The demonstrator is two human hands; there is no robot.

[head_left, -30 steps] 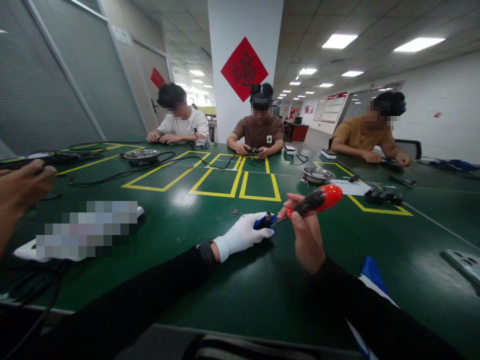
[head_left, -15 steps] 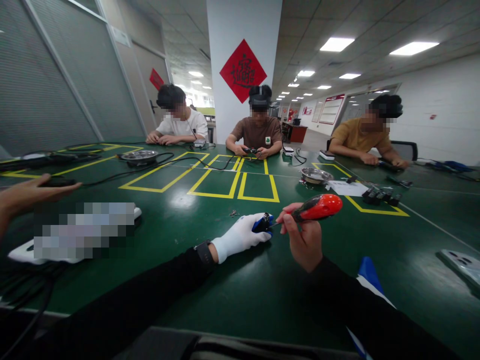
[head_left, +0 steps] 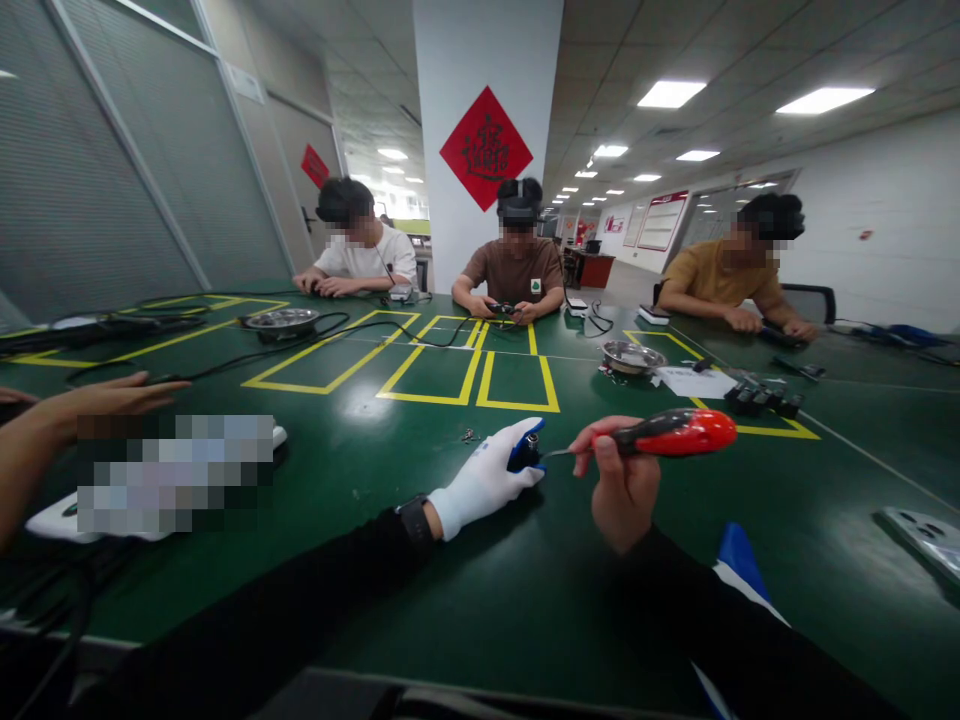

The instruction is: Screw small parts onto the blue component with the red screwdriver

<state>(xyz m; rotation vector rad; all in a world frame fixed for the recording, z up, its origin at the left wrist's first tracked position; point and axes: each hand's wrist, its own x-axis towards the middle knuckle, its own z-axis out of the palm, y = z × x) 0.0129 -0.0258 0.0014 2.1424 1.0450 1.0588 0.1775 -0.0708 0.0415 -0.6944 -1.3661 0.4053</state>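
My left hand [head_left: 491,475], in a white glove with blue on the fingers and palm, is closed round a small black part with a shiny metal tip [head_left: 532,446]; most of the part is hidden by the fingers. My bare right hand [head_left: 626,485] grips a screwdriver [head_left: 675,433] with a red and black handle. Its thin shaft points left, and the tip is at or beside the black part; whether they touch I cannot tell. A few tiny metal pieces, perhaps screws [head_left: 470,436], lie on the green table just beyond my left hand.
A white and blue glove [head_left: 742,560] lies by my right forearm. A phone [head_left: 919,540] is at the right, a steel bowl [head_left: 634,357] and several black parts [head_left: 765,398] farther back. A co-worker's hand [head_left: 105,400] reaches in from the left; three people sit opposite.
The screwdriver handle has swung to the right and lies more level, with my right hand shifted slightly right. My left hand stays nearly in place. The co-worker's hand at left has opened and moved forward.
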